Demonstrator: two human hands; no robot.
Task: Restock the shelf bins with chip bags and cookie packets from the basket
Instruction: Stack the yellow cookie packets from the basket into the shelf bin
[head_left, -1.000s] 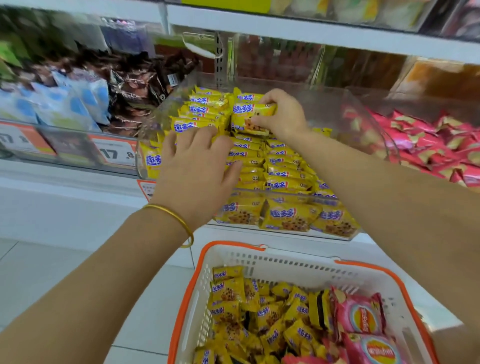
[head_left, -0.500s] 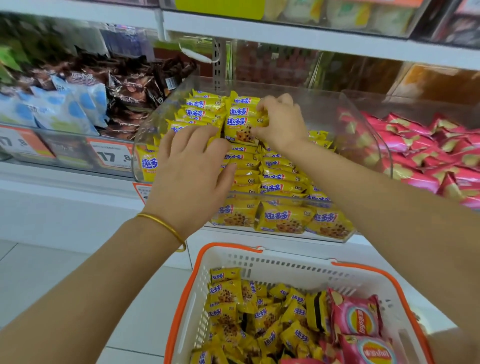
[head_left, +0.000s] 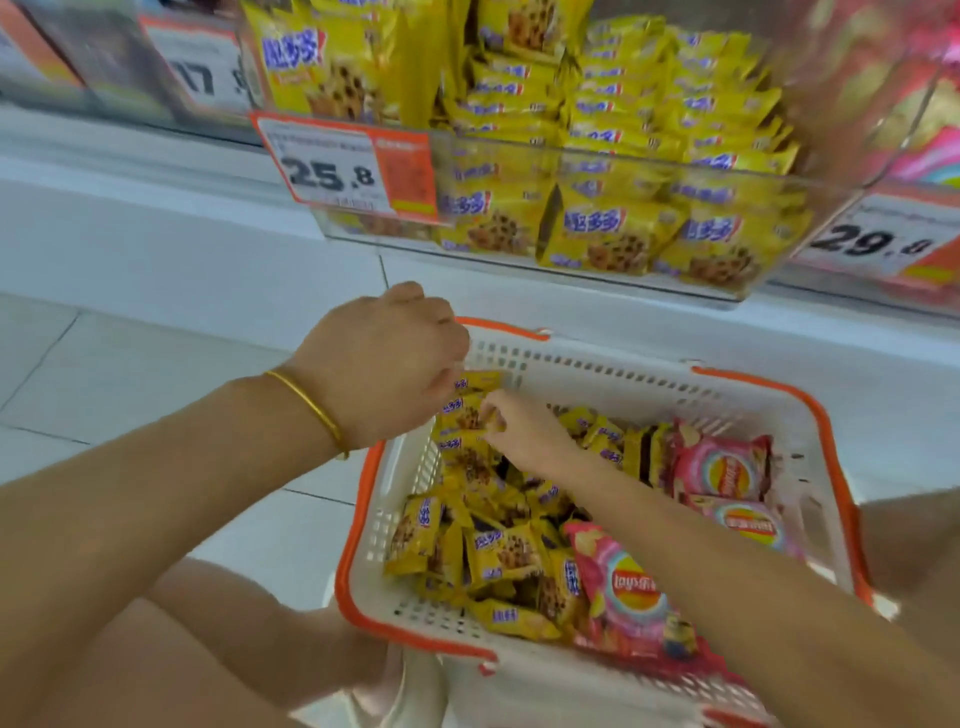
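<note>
At the far left corner of the basket (head_left: 623, 387) the right hand (head_left: 524, 439) pinches a cookie packet (head_left: 470, 415); the left hand (head_left: 384, 364) curls just above it, grip unclear; the shelf bin (head_left: 623, 156) lies above, beyond the basket.

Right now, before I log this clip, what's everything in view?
basket: one, white with orange rim, below the shelf.
cookie packets: many, yellow, loose in basket's left part.
chip bags: three visible, pink, basket's right side.
shelf bin: one, clear, above basket, stacked with yellow packets.
price tags: three, white and orange, on bin fronts.
pink packets: blurred, count unclear, bin at right.
bangle: one, gold, left wrist.
left hand: fingers curled, over basket's far-left corner; grip hidden.
right hand: in basket, pinching one of the cookie packets.
</note>
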